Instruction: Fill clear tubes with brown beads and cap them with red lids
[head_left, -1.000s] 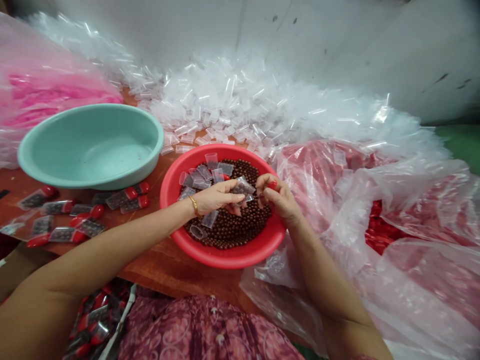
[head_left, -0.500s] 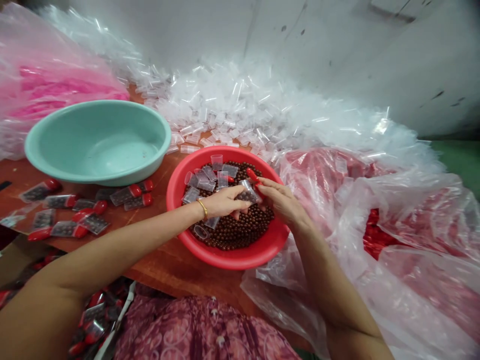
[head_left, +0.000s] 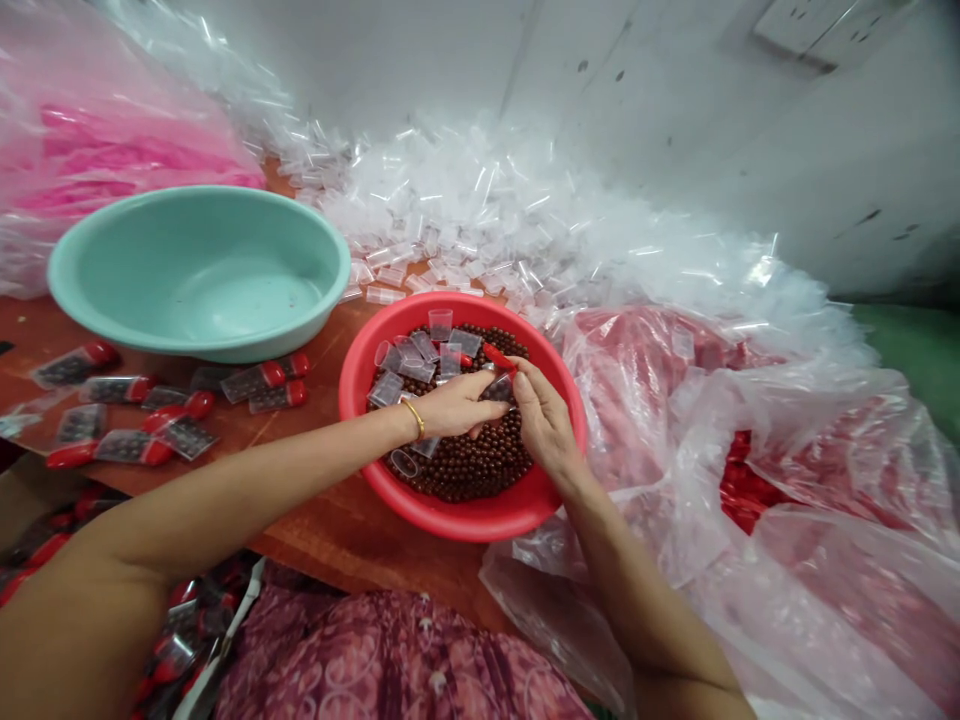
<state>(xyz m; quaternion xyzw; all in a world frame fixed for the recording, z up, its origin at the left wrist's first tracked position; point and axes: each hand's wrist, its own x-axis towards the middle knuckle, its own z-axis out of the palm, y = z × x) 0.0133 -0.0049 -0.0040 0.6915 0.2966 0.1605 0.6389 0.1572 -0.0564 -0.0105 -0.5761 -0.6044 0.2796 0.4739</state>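
Observation:
My left hand (head_left: 457,405), with a gold bracelet at the wrist, grips a small clear plastic tube (head_left: 498,388) with dark brown beads inside. Fingers of my right hand (head_left: 545,418) are closed on a red cap (head_left: 499,357) at the tube's upper end; whether the cap is fully seated I cannot tell. Both hands are above a red basin (head_left: 469,525) filled with loose brown beads (head_left: 465,472). Several empty clear tubes (head_left: 411,358) lie on the beads, mostly toward the basin's left and back.
A turquoise basin (head_left: 199,275) stands at the left. In front of it lie several red-capped tubes (head_left: 124,446) of beads. Heaped clear tubes (head_left: 495,205) line the wall. Plastic bags with red contents (head_left: 750,485) fill the right, a pink-filled bag (head_left: 142,150) the far left.
My right hand has turned and come in closer around the tube's top, its thumb now against the cap. My left hand keeps its hold. The view has shifted slightly.

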